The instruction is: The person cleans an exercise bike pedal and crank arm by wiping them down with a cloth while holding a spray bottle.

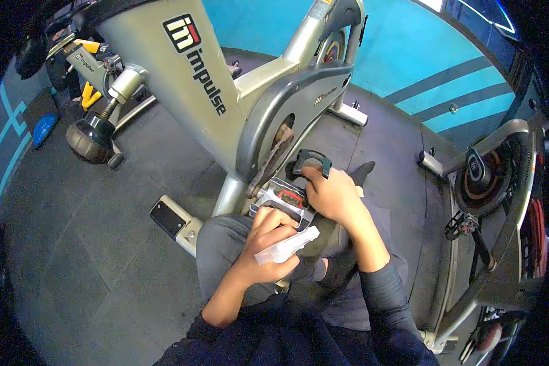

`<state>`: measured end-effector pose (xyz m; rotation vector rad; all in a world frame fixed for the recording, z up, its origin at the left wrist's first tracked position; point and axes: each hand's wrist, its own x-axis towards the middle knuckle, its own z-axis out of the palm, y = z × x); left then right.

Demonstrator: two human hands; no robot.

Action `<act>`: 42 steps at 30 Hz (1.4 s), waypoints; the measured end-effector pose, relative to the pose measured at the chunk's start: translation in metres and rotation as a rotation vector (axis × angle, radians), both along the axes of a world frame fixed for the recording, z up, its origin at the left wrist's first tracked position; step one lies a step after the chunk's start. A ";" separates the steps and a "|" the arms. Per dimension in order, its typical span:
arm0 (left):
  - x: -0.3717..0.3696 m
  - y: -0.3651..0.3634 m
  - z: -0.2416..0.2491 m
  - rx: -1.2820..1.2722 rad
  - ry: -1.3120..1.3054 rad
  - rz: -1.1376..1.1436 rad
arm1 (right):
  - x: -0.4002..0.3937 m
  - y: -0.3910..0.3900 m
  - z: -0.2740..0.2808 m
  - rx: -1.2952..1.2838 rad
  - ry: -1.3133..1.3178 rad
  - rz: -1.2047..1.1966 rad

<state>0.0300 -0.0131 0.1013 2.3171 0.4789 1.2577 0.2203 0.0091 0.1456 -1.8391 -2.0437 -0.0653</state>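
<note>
A silver exercise bike pedal [288, 196] with a red-edged middle sits at the end of the crank arm [273, 160]. My left hand [263, 247] is curled at the pedal's near edge. A folded white, partly see-through piece [288, 245], perhaps a wipe or plastic, is tucked in its fingers. My right hand [335, 194] lies at the pedal's far side, its fingers bent around the black toe cage [314, 162]. Its fingertips are partly hidden. The pedal belongs to the grey spin bike [195, 73] in front of me.
A rear foot bar [175, 219] of the bike lies left of my knee. Another spin bike [488, 183] stands at the right. At the far left are a knob on a post [91, 140], yellow parts [90, 96] and a blue object [44, 130] on the dark floor [97, 244].
</note>
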 end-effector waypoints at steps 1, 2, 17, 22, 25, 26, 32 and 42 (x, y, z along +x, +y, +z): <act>-0.001 0.000 0.000 -0.002 -0.012 -0.003 | -0.001 0.004 0.002 0.055 -0.017 0.061; -0.001 -0.001 0.001 -0.002 -0.015 0.001 | -0.002 0.006 0.005 0.055 -0.020 0.065; 0.002 -0.003 -0.002 -0.025 -0.033 0.025 | -0.023 -0.001 -0.001 0.045 -0.141 -0.232; 0.002 0.001 -0.006 0.005 -0.049 0.022 | -0.026 -0.019 0.006 0.055 -0.140 -0.264; 0.001 0.001 -0.007 0.041 -0.035 0.007 | -0.022 -0.028 0.006 0.120 0.006 -0.226; 0.000 0.002 -0.006 0.067 -0.019 -0.006 | -0.020 -0.031 0.006 0.119 0.002 -0.232; 0.001 -0.001 -0.013 -0.005 -0.033 -0.002 | -0.005 -0.066 0.000 0.140 0.614 -0.013; 0.006 0.000 -0.027 -0.027 -0.025 0.018 | -0.002 -0.093 0.003 0.378 0.772 -0.102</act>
